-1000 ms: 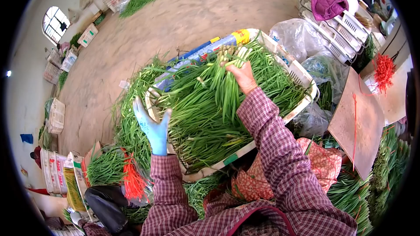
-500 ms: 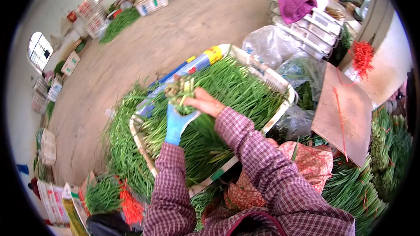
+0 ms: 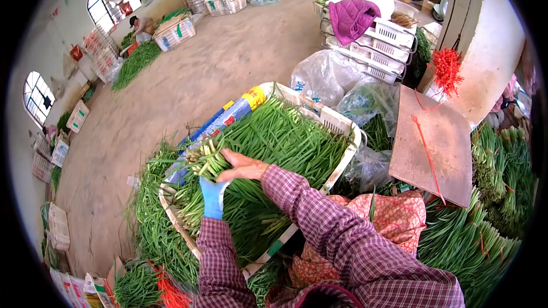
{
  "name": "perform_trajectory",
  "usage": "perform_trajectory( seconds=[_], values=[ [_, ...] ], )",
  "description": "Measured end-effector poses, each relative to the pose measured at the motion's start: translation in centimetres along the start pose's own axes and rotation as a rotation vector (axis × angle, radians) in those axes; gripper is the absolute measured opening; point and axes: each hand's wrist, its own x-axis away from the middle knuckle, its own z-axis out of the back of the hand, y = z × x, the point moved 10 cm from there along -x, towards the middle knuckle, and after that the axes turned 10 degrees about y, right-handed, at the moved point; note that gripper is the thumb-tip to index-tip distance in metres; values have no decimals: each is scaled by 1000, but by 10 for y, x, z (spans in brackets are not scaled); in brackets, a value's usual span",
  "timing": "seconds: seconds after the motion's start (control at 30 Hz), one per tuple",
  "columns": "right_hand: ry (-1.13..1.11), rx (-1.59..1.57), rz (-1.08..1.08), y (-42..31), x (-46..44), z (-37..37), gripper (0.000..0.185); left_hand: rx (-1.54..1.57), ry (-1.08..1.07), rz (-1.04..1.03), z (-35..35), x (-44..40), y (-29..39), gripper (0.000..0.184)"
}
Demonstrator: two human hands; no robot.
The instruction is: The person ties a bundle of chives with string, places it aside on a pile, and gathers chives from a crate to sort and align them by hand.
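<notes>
Over a white plastic crate (image 3: 342,162) heaped with long green chives (image 3: 297,142), my left hand (image 3: 213,197) in a light blue glove is closed around a bunch of chives (image 3: 208,161). The bunch's pale stem ends point up and to the left. My bare right hand (image 3: 244,166) grips the same bunch from the right, its fingers along the stems and its thumb low near the glove. Part of the left hand's fingers is hidden behind the bunch.
Loose chives (image 3: 162,217) spill over the crate's left side. To the right stand a brown board (image 3: 431,142), tied chive bundles (image 3: 468,245) and red ties (image 3: 447,71). A purple cloth (image 3: 351,20) lies on stacked white crates (image 3: 377,51). A person (image 3: 142,25) sits far back left.
The view has tilted up, so the crate and hands appear lower. My right hand has opened a little and shifted against the bunch, whose stem ends now show more plainly.
</notes>
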Motion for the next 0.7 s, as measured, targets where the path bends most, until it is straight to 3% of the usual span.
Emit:
perform_trajectory(
  seconds=[0.03, 0.07, 0.1, 0.13, 0.17, 0.23, 0.27, 0.37, 0.4, 0.47, 0.53, 0.6, 0.7],
  values=[
    [66, 197, -82, 15, -4, 0, 107, 334, -21, 86, 11, -11, -23, 60],
    [21, 260, 101, -27, 3, -8, 104, 382, 11, 48, 12, -13, -27, 55],
    [125, 362, 197, -30, 0, -6, 98, 384, 9, 48, 14, -11, -33, 55],
    [231, 464, 292, -35, -1, -6, 93, 210, -22, 0, 12, -7, -37, 61],
    [234, 468, 292, -37, 0, -8, 93, 34, -51, -51, 9, -2, -37, 68],
    [400, 437, 235, -41, 1, 5, 74, -321, -102, -155, 5, 2, -38, 83],
    [400, 437, 237, -39, 1, 4, 74, -322, -102, -157, 3, 4, -30, 83],
    [542, 489, 248, -39, 6, 16, 50, -821, -156, -272, -10, 18, 12, 111],
    [541, 492, 250, -35, 4, 18, 50, -819, -155, -273, -5, 16, 13, 111],
    [561, 274, 273, -23, 1, 28, 47, -1069, -268, -454, -9, 18, 12, 120],
    [624, 145, 350, -19, 2, 36, 43, -1114, -283, -404, -1, 22, -9, 126],
    [617, -51, 413, -27, 4, 38, 44, -1488, -269, -303, 11, 29, -38, 122],
    [553, 62, 477, -63, 1, 29, 41, -1692, -320, -205, 31, 17, -84, 119]
  ],
)
